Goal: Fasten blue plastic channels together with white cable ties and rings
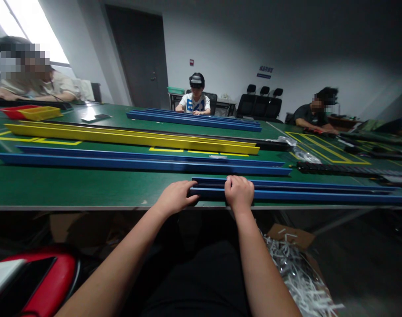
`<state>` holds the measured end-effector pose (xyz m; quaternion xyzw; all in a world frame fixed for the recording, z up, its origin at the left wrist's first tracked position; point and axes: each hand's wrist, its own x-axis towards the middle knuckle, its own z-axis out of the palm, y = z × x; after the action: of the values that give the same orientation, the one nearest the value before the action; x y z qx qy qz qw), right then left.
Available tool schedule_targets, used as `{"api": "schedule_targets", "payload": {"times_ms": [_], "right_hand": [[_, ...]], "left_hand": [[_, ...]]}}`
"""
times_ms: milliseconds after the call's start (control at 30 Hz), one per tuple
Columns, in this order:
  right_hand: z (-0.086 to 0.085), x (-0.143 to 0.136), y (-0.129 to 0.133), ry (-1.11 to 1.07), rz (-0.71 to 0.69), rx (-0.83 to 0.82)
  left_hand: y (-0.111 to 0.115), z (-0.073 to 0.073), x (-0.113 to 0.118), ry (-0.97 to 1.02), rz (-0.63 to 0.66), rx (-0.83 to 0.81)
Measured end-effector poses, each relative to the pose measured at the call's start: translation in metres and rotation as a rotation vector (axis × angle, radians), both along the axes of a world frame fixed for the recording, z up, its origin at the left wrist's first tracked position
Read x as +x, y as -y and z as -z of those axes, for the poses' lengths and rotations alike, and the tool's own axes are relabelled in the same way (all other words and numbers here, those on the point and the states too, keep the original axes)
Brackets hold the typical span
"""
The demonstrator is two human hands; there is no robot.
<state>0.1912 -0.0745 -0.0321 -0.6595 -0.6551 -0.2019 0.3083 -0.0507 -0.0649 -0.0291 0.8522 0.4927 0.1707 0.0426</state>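
Note:
A long blue channel [306,195] lies along the front edge of the green table, reaching off to the right. At its left end is my left hand [177,197], thumb and fingers apart around the channel's end. My right hand [239,192] is closed over the channel a little further right, its fingers wrapped on the rails. Behind lies another blue channel [138,164], and beyond it a yellow channel [131,138] beside a black strip. What sits inside the near channel under my right hand is hidden.
Further back are more blue channels [194,122], a red tray [16,112] and a yellow tray [42,113]. Clear plastic wrap [305,154] and a dark strip [346,169] lie right. Three people sit around the table. Below right, a box holds shredded paper [296,268].

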Motion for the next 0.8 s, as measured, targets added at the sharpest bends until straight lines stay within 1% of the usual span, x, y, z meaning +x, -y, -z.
{"api": "schedule_targets", "payload": {"times_ms": [500, 800], "right_hand": [[0.0002, -0.0003, 0.0004, 0.008, 0.007, -0.005], [-0.0013, -0.0011, 0.0016, -0.001, 0.003, -0.008]], "left_hand": [[0.0009, 0.0001, -0.0004, 0.002, 0.007, 0.017], [0.0014, -0.0018, -0.0001, -0.001, -0.005, -0.014]]}}
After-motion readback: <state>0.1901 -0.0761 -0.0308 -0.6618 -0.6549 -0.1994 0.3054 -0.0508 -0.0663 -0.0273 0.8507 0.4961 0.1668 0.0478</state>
